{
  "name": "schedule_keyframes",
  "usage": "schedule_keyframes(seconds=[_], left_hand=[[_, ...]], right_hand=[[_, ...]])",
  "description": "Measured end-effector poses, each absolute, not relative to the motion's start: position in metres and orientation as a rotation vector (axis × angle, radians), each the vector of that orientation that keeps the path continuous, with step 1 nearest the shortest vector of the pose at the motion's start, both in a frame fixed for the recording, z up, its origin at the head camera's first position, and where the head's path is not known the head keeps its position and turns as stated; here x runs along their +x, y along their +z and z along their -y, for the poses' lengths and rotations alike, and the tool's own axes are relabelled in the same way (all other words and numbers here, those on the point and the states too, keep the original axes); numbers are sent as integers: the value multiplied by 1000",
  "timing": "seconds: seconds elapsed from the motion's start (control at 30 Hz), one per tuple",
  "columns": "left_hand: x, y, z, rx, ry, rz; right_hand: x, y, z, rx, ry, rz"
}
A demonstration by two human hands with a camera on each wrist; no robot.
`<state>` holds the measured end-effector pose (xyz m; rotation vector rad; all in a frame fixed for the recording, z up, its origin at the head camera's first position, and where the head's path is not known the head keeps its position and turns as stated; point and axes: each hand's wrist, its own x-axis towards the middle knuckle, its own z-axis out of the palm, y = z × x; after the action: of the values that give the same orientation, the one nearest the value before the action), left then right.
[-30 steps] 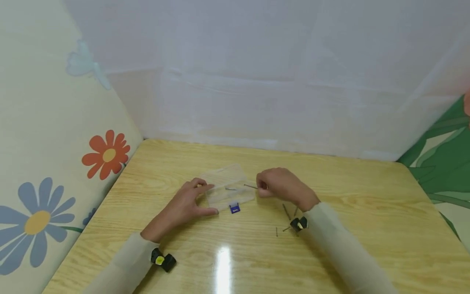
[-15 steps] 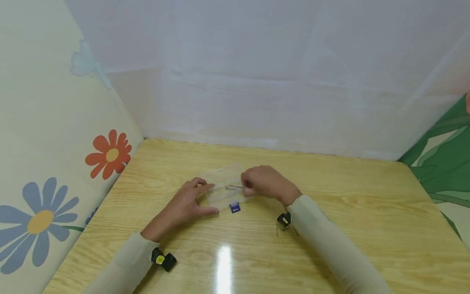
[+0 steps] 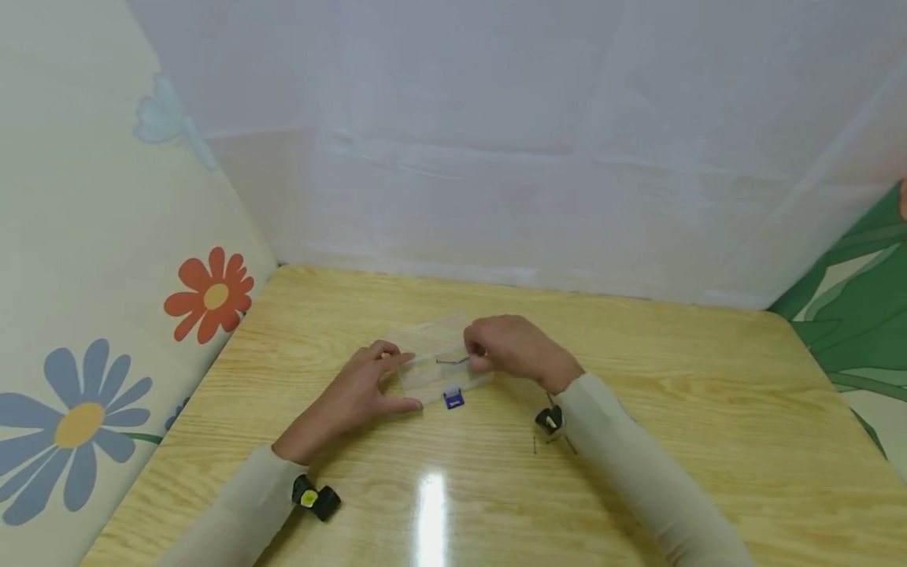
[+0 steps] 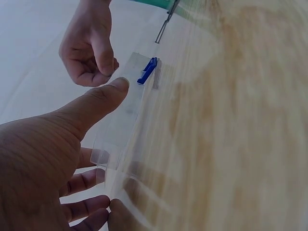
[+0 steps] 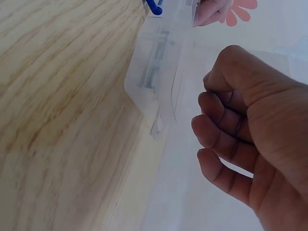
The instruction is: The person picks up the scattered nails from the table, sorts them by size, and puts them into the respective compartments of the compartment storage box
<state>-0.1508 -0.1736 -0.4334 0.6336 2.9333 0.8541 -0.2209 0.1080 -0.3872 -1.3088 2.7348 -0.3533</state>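
Left hand (image 3: 360,392) grips the clear box (image 3: 422,383) by one end, presumably steadying it; right hand (image 3: 516,346), fingers curled, hovers opposite, visibly pinching nothing.

box (image 3: 421,386): clear | latch (image 3: 453,400): blue | tabletop (image 3: 354,504): yellow woodgrain | sleeves (image 3: 631,457): cream | flower (image 3: 216,296): red petals

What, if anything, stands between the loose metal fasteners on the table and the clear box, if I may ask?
Nothing visible lies between the loose fasteners and the clear box. Above, though, in the head view, the black wrist camera covers some fasteners, and the right hand overlaps the box's right side.
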Motion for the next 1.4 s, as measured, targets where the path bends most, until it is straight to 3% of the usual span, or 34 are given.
schedule_keyframes(seconds=[1.07, 1.4], left_hand=[[-154, -436, 175, 665, 849, -2924], [-154, -437, 176, 662, 864, -2921]], right_hand=[[-189, -399, -209, -1062, -406, -2824], [-172, -405, -222, -1140, -388, -2771]])
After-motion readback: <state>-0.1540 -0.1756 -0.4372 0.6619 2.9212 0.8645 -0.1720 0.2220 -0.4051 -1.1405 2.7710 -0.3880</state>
